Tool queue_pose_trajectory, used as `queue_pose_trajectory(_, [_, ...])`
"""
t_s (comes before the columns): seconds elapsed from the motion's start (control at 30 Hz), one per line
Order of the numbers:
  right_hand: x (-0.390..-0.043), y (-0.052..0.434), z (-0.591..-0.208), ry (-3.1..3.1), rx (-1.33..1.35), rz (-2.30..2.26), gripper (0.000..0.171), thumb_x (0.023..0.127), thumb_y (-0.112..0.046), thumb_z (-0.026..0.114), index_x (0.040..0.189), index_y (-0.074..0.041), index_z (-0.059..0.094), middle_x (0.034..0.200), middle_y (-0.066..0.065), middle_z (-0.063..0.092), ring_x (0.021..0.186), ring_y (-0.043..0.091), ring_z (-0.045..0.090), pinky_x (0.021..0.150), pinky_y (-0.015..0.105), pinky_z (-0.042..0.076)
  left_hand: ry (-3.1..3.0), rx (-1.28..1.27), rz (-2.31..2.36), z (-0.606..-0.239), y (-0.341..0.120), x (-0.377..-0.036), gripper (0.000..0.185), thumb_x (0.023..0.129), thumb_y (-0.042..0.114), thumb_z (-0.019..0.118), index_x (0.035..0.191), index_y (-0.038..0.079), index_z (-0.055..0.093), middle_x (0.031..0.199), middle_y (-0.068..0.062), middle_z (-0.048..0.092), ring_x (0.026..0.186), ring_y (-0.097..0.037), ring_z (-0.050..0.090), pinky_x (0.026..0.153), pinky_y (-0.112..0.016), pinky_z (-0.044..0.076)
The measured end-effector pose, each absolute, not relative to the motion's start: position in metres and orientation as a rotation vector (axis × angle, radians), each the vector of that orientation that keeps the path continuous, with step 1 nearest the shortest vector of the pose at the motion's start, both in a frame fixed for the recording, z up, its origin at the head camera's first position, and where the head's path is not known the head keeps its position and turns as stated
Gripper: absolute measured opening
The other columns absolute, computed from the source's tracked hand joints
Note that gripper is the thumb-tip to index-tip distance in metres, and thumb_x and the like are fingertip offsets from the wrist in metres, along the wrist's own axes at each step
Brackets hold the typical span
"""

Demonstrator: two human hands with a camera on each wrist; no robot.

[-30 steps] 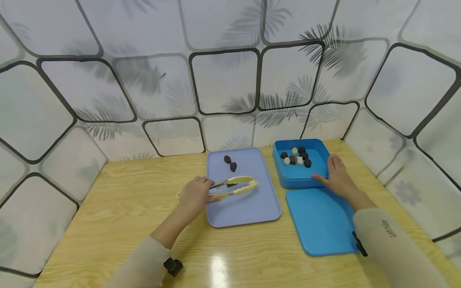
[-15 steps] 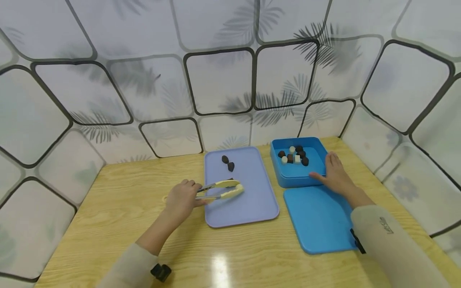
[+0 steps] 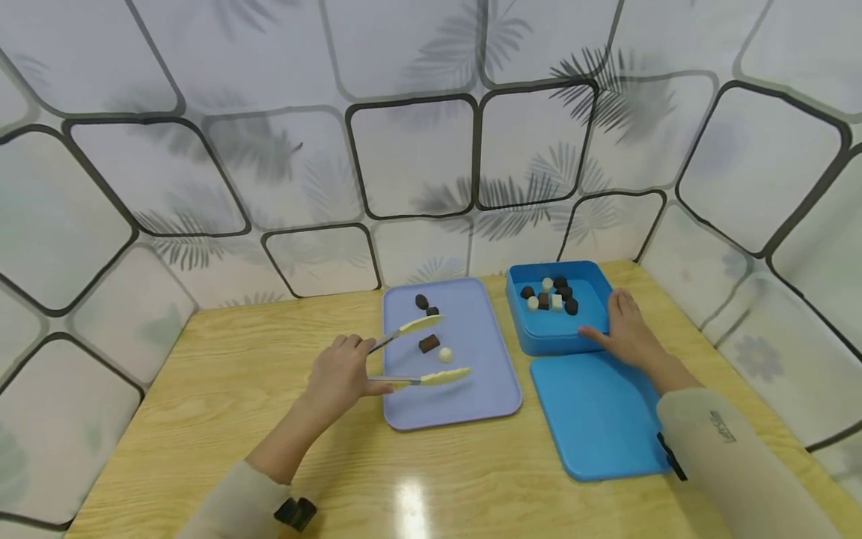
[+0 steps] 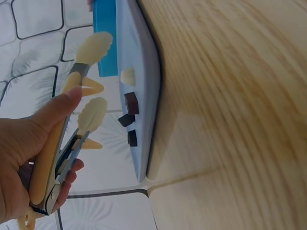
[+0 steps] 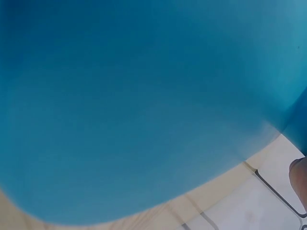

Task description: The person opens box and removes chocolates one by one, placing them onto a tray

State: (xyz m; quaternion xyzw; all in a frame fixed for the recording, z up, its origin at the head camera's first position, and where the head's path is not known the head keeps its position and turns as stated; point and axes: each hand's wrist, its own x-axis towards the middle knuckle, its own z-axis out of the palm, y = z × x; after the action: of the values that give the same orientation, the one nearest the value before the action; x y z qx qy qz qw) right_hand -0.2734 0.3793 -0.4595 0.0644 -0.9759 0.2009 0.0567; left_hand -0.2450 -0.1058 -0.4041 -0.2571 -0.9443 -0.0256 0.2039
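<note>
Tongs spread wide over the tray

Tongs (image 3: 411, 352) sit in the left hand (image 3: 337, 374), whose fingers (image 4: 57, 108) are curled round the handle end, their arms sprung apart above the lilac tray (image 3: 471, 397). Between the tips, touching neither, lie a brown candy (image 3: 429, 343) and a white candy (image 3: 445, 355); two dark ones lie at the tray's far end. Rightward, the box (image 3: 539, 337) holds several more, so I judge most is left. The right hand (image 3: 622, 333) rests flat against the box, fingers relaxed, beside the lid (image 3: 592, 419) on the counter (image 3: 202, 389).
</note>
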Motion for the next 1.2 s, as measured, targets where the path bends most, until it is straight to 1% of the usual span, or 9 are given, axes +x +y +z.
queue_pose_trajectory(0.13, [-0.272, 0.380, -0.461, -2.958, 0.193, 0.620, 0.108, 0.089, -0.059, 0.051, 0.143, 0.016, -0.005, 0.149, 0.039, -0.005, 0.137, 0.054, -0.002, 0.109, 0.064, 0.010, -2.630, -0.711, -0.181, -0.401, -0.100, -0.247, 0.081, 0.049, 0.055, 0.086, 0.105, 0.000, 0.068, 0.090, -0.012, 0.065, 0.080, -0.026, 0.060, 0.059, -0.034, 0.054])
queue_pose_trajectory(0.23, [-0.272, 0.380, -0.462, -2.958, 0.187, 0.622, 0.108, 0.089, -0.059, 0.051, 0.143, 0.015, -0.006, 0.149, 0.038, -0.005, 0.137, 0.053, -0.003, 0.108, 0.064, 0.010, -2.631, -0.705, -0.232, -0.400, -0.095, -0.250, 0.081, 0.051, 0.054, 0.085, 0.107, -0.001, 0.067, 0.091, -0.012, 0.065, 0.083, -0.027, 0.060, 0.062, -0.035, 0.054])
queue_pose_trajectory(0.37, [-0.270, 0.379, -0.461, -2.955, 0.178, 0.611, 0.109, 0.089, -0.060, 0.051, 0.143, 0.016, -0.005, 0.149, 0.039, -0.003, 0.137, 0.054, -0.001, 0.108, 0.065, 0.012, -2.629, -0.714, -0.285, -0.398, -0.087, -0.254, 0.080, 0.054, 0.054, 0.084, 0.110, -0.001, 0.066, 0.093, -0.013, 0.065, 0.086, -0.029, 0.060, 0.066, -0.036, 0.054])
queue_pose_trajectory(0.47, [-0.269, 0.379, -0.460, -2.952, 0.176, 0.608, 0.109, 0.089, -0.060, 0.051, 0.143, 0.016, -0.004, 0.148, 0.039, -0.001, 0.137, 0.054, 0.000, 0.108, 0.065, 0.012, -2.634, -0.721, -0.286, -0.395, -0.080, -0.256, 0.080, 0.056, 0.054, 0.083, 0.111, -0.001, 0.065, 0.094, -0.013, 0.064, 0.085, -0.029, 0.060, 0.066, -0.036, 0.054])
queue_pose_trajectory(0.77, [-0.267, 0.379, -0.458, -2.951, 0.167, 0.608, 0.109, 0.088, -0.061, 0.052, 0.143, 0.017, -0.003, 0.148, 0.039, -0.001, 0.137, 0.054, -0.001, 0.109, 0.064, 0.011, -2.560, -0.809, -0.293, -0.390, -0.054, -0.265, 0.082, 0.055, 0.056, 0.081, 0.112, -0.001, 0.064, 0.092, -0.012, 0.063, 0.085, -0.027, 0.059, 0.068, -0.035, 0.053])
queue_pose_trajectory(0.87, [-0.268, 0.380, -0.461, -2.966, 0.157, 0.603, 0.109, 0.089, -0.061, 0.051, 0.143, 0.016, -0.005, 0.149, 0.039, -0.002, 0.138, 0.053, -0.002, 0.109, 0.064, 0.010, -2.507, -0.851, -0.260, -0.389, -0.044, -0.268, 0.082, 0.056, 0.057, 0.081, 0.111, -0.001, 0.064, 0.092, -0.012, 0.064, 0.084, -0.026, 0.060, 0.071, -0.035, 0.052])
queue_pose_trajectory(1.0, [-0.269, 0.379, -0.464, -2.972, 0.139, 0.600, 0.110, 0.089, -0.062, 0.049, 0.143, 0.016, -0.006, 0.149, 0.038, -0.003, 0.138, 0.053, -0.003, 0.109, 0.064, 0.010, -2.431, -0.912, -0.137, -0.389, -0.032, -0.273, 0.082, 0.059, 0.062, 0.076, 0.112, 0.000, 0.064, 0.093, -0.012, 0.065, 0.084, -0.026, 0.061, 0.077, -0.034, 0.052])
queue_pose_trajectory(1.1, [-0.270, 0.379, -0.465, -2.957, 0.143, 0.596, 0.109, 0.088, -0.062, 0.050, 0.143, 0.015, -0.005, 0.149, 0.038, -0.002, 0.138, 0.053, -0.002, 0.109, 0.064, 0.010, -2.354, -0.954, 0.020, -0.391, -0.024, -0.278, 0.083, 0.063, 0.068, 0.069, 0.110, 0.000, 0.065, 0.092, -0.011, 0.065, 0.083, -0.024, 0.061, 0.077, -0.032, 0.052])
queue_pose_trajectory(1.2, [-0.271, 0.379, -0.464, -2.942, 0.156, 0.593, 0.109, 0.088, -0.061, 0.051, 0.144, 0.015, -0.004, 0.149, 0.038, -0.001, 0.138, 0.052, 0.000, 0.109, 0.063, 0.011, -2.265, -0.979, 0.152, -0.392, -0.016, -0.283, 0.085, 0.065, 0.072, 0.063, 0.107, -0.001, 0.065, 0.090, -0.010, 0.065, 0.080, -0.021, 0.061, 0.073, -0.029, 0.053])
